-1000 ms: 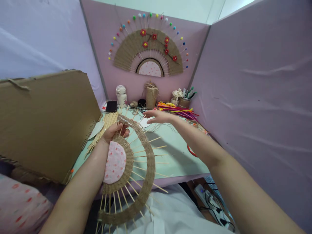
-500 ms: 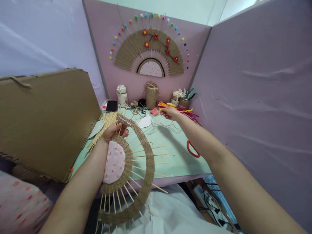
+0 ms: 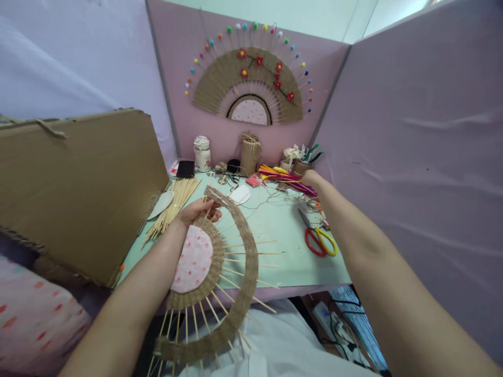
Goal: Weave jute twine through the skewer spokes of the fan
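Note:
My left hand (image 3: 202, 209) is closed around the upper end of a half-round woven fan (image 3: 248, 251). The fan has thin wooden sticks, an outer twine band, an inner twine band and a pink spotted centre. It stands upright over the table's front edge and my lap. My right hand (image 3: 311, 179) reaches to the far right of the table, beside a bundle of colourful pipe cleaners (image 3: 285, 180). Its fingers are hidden behind the wrist, so what they touch does not show. Scissors (image 3: 320, 242) with red and yellow handles lie below my right forearm.
Loose wooden sticks (image 3: 173, 209) lie at left beside a cardboard sheet (image 3: 86, 193). At the back stand a white jar (image 3: 202, 154), a twine-wrapped holder (image 3: 250, 154) and a pen cup (image 3: 303, 166). A decorated fan (image 3: 220, 84) hangs on the back panel.
My right hand has moved right, from near the pink packet to the pipe cleaners' right end. More of the scissors shows now. My left hand still holds the fan; the view has shifted slightly.

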Tool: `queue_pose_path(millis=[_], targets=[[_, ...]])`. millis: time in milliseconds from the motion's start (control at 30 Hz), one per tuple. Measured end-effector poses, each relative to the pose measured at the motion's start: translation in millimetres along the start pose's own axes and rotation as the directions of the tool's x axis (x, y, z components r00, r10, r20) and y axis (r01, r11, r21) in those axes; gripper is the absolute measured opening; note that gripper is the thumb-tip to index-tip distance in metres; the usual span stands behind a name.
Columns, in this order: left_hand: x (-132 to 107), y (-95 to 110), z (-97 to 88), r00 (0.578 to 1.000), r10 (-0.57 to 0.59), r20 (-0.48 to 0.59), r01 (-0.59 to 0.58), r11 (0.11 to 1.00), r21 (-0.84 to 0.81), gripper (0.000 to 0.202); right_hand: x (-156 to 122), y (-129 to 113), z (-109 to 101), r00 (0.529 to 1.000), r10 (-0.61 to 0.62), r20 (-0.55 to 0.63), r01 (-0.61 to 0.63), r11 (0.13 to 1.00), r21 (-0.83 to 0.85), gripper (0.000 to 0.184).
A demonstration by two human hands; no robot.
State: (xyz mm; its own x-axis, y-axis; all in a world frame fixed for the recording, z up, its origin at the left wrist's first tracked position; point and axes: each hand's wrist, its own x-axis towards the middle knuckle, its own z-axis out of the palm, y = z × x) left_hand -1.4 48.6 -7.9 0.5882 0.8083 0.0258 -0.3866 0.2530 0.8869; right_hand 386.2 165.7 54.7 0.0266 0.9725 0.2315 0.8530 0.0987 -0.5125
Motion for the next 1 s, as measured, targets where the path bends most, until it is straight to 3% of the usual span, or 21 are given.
queue_pose_path(millis=[67,100,167,200,333,433,500,567,767,900,1000], targets=[[6,-3,1.4,0.999,-0.037,-0.008,0.038,0.999,0.002,0.034,-7,-18,21,0.996,-0.022,0.082,0.014,0.995,0.101,0.035],[9,-5,2.3,0.998,-0.055,-0.014,0.055,0.998,0.011,0.034,-14,-30,34,0.987,-0.121,0.102,0.092,0.963,0.255,0.037],[15,-7,4.5,0.996,-0.084,-0.022,0.085,0.996,0.040,0.036,-32,-58,61,0.908,-0.389,0.156,0.236,0.782,0.576,0.039],[18,-8,5.7,0.995,-0.094,-0.021,0.095,0.994,0.051,0.036,-43,-72,75,0.869,-0.465,0.170,0.236,0.691,0.684,0.038],[26,-9,9.3,0.994,-0.108,-0.004,0.108,0.991,0.076,0.038,-80,-106,119,0.743,-0.592,0.313,-0.051,0.416,0.908,0.037],[30,-7,9.7,0.983,-0.178,0.035,0.174,0.980,0.100,0.037,-92,-103,133,0.704,-0.583,0.407,-0.231,0.354,0.906,0.038],[32,-7,10.4,0.972,-0.226,0.069,0.219,0.971,0.096,0.038,-92,-94,134,0.719,-0.535,0.443,-0.281,0.360,0.890,0.034],[35,-6,13.1,0.964,-0.249,0.092,0.241,0.966,0.093,0.038,-89,-85,133,0.763,-0.480,0.433,-0.281,0.358,0.891,0.032],[48,-14,29.9,0.962,-0.209,0.178,0.196,0.977,0.084,0.036,-81,-77,135,0.917,-0.305,0.258,-0.099,0.452,0.887,0.025],[53,-26,30.4,0.962,-0.199,0.187,0.195,0.980,0.043,0.033,-80,-76,137,0.951,-0.283,0.127,0.029,0.489,0.872,0.024],[55,-31,27.9,0.953,-0.228,0.198,0.244,0.968,-0.060,0.041,-78,-74,137,0.968,-0.240,0.077,0.051,0.486,0.873,0.024]])
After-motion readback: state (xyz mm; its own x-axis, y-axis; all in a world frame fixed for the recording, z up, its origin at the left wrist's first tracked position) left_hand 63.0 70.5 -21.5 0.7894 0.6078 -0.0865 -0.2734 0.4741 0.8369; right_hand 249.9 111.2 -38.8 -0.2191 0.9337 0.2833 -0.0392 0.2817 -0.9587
